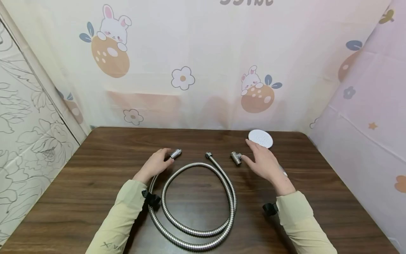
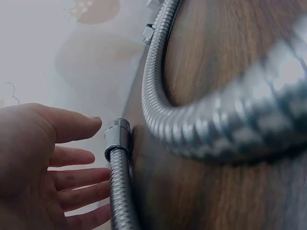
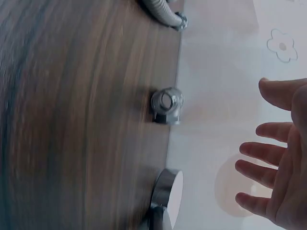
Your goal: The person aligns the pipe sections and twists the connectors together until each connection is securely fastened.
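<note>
A coiled silver metal shower hose [image 1: 233, 201] lies on the table. My left hand [image 1: 156, 164] is at its left end, beside the smooth chrome connector [image 1: 176, 153]; in the left wrist view the fingers are spread near that connector [image 2: 117, 136] without gripping it. The hose's other end, a nut [image 1: 208, 155], points to the back. Over the handle of a white shower head [image 1: 260, 137] hovers my right hand [image 1: 264, 163], fingers extended and holding nothing. Left of its thumb lies a small chrome T-shaped fitting [image 1: 236, 158], also visible in the right wrist view [image 3: 166, 103].
The dark wooden table [image 1: 95, 197] has its back edge close to a curtain [image 1: 203, 42] printed with rabbits and flowers. A floral panel [image 1: 28, 134] stands on the left, and another printed curtain [image 1: 364, 141] hangs on the right.
</note>
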### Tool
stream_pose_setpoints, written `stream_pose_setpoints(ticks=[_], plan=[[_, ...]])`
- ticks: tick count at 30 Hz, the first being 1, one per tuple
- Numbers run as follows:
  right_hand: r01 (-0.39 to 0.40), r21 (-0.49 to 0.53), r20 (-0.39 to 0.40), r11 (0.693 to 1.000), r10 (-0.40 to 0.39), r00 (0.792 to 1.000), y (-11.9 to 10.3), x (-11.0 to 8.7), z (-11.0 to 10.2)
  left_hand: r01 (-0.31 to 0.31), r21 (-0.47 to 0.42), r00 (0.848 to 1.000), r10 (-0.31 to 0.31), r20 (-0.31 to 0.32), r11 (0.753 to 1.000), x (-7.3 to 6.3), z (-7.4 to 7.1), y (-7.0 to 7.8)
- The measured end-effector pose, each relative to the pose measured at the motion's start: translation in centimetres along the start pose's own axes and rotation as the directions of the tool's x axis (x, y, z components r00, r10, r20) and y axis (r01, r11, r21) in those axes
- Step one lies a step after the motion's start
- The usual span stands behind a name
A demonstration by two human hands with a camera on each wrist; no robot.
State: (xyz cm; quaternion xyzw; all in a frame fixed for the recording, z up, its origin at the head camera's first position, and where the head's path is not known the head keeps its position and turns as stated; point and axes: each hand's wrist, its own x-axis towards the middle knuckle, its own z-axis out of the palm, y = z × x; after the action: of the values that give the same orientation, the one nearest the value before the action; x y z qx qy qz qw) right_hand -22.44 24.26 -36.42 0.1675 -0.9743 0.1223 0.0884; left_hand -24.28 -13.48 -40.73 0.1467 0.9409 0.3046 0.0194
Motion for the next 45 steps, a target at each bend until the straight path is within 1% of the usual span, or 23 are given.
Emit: stream_pose_setpoints(ticks=[3,7,11,15,19,22,27,31,34,37,40,45], plan=[[-0.033,0.012,0.010,0.999,0.033,0.999,0.5,-0.1,-0.2,0.007,-0.035,1.000,-0.008,-0.011,0.999,0.2,0.1,-0.1],[-0.099,0.038,0.040,0.994,0.097,0.994,1.2,-0.1,-0.4,0.024,-0.072,0.999,-0.026,-0.026,0.997,0.5,0.2,-0.1],[-0.139,0.060,0.055,0.989,0.135,0.989,1.9,-0.1,-0.6,0.034,-0.098,0.999,-0.037,-0.028,0.995,0.9,0.5,-0.3],[-0.157,0.122,0.074,0.980,0.149,0.986,2.7,0.0,-0.8,0.030,-0.101,0.999,-0.033,-0.020,0.994,1.4,0.9,-0.4],[-0.187,0.221,0.106,0.957,0.167,0.980,3.5,0.3,-1.1,0.030,-0.087,0.999,-0.032,-0.023,0.996,1.6,1.1,-0.2],[-0.203,0.257,0.101,0.945,0.183,0.978,4.0,0.5,-1.2,0.030,-0.077,0.999,-0.033,-0.035,0.997,1.6,1.1,0.0],[-0.227,0.265,0.075,0.937,0.215,0.974,4.7,0.6,-1.3,0.036,-0.074,0.997,-0.041,-0.065,0.997,1.7,1.3,0.0],[-0.252,0.280,0.084,0.926,0.238,0.968,5.0,0.5,-1.3,0.047,-0.053,0.996,-0.051,-0.077,0.998,1.7,1.4,0.0],[-0.261,0.278,0.098,0.924,0.243,0.965,5.2,0.4,-1.3,0.040,-0.048,0.996,-0.043,-0.081,0.998,1.6,1.5,0.1],[-0.276,0.279,0.117,0.920,0.252,0.961,5.6,0.2,-1.3,0.026,-0.070,0.996,-0.032,-0.083,0.997,1.5,1.6,0.2],[-0.302,0.280,0.149,0.911,0.269,0.951,6.1,0.1,-1.0,0.015,-0.096,0.995,-0.025,-0.096,0.995,1.4,1.6,0.1],[-0.364,0.262,0.208,0.894,0.316,0.926,7.0,0.0,-0.4,0.004,-0.156,0.994,-0.021,-0.110,0.988,1.2,1.5,0.2]])
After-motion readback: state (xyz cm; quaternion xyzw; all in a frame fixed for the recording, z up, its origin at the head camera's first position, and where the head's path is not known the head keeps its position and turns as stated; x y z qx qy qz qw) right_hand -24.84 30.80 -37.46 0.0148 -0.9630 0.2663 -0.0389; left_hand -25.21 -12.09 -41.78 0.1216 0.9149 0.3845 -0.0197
